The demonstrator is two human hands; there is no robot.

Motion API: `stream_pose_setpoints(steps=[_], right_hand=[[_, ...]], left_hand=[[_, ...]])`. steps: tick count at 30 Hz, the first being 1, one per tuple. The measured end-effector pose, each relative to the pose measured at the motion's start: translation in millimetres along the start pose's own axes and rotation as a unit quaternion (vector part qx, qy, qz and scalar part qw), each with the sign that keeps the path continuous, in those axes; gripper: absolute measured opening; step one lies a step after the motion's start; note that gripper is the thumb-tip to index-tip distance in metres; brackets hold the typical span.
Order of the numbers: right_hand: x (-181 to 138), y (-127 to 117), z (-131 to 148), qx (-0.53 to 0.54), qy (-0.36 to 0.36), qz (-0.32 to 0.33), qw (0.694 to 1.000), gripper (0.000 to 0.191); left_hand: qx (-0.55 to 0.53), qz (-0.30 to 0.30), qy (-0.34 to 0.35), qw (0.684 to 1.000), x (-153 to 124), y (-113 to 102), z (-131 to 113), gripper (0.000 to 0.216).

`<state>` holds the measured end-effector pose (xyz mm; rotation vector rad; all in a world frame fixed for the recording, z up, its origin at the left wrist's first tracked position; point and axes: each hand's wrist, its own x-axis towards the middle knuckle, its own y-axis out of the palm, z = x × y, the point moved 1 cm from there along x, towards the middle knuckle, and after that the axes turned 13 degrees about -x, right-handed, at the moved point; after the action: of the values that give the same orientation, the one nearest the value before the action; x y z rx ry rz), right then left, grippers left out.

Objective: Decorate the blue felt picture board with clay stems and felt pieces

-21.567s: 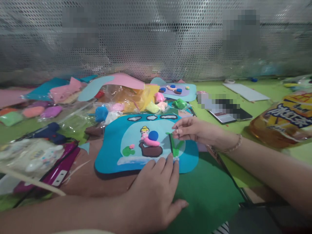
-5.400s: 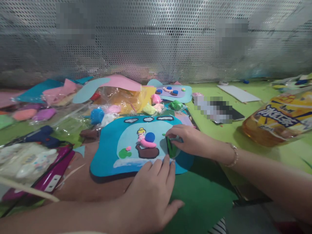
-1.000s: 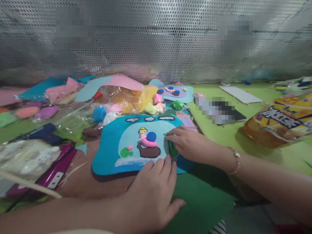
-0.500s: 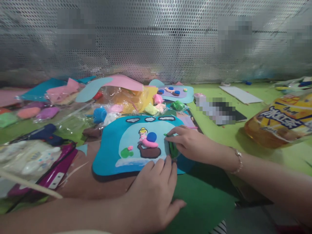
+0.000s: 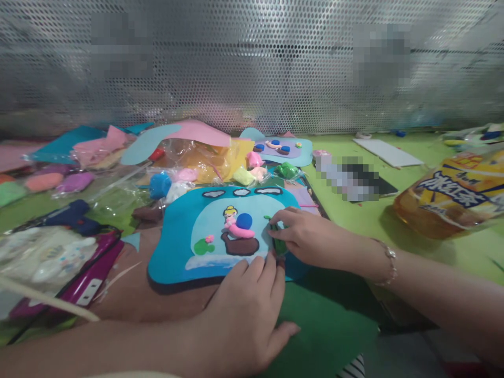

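A blue foam picture lies in front of me, with a lighter blue panel on it. The panel carries a yellow-haired pink clay figure with a round blue piece, a brown clay shape and a green lily pad with a pink flower. My left hand rests open along the picture's lower edge, fingers stretched. Fingers of my right hand touch the picture's right side, beside a dark green clay piece and a small green leaf. My right thumb is hidden.
Bagged clay and foam sheets lie behind the picture. A similar purple picture is farther back. A purple glue gun lies left; a bottle of amber drink is at right. Dark green sheet shows below my hands.
My right hand has drawn back slightly to the right, and more of the small green leaf shows. The left hand stays in place.
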<state>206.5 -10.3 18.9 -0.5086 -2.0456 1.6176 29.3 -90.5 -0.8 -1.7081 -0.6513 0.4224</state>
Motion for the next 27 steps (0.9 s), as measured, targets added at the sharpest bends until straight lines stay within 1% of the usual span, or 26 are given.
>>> stream_pose_setpoints(steps=[6,15,22,27], right_hand=[[0.4,-3.8,-0.1,0.01,0.028,-0.021,0.999,0.034],[0.6,-3.3,0.9,-0.007,-0.008,-0.001,1.0,0.03],[0.5,-4.0,0.3,0.002,0.013,-0.022,1.0,0.032],[1.7,-3.9,1.1,-0.009,-0.025,-0.007,1.0,0.029]], left_hand=[[0.007,0.005,-0.006,1.0,0.1,0.0,-0.4,0.063],[-0.003,-0.003,-0.003,1.0,-0.1,-0.4,-1.2,0.064],[0.004,0.004,-0.007,1.0,-0.4,0.5,-1.0,0.065],[0.004,0.0,-0.002,1.0,0.0,-0.6,-1.1,0.064]])
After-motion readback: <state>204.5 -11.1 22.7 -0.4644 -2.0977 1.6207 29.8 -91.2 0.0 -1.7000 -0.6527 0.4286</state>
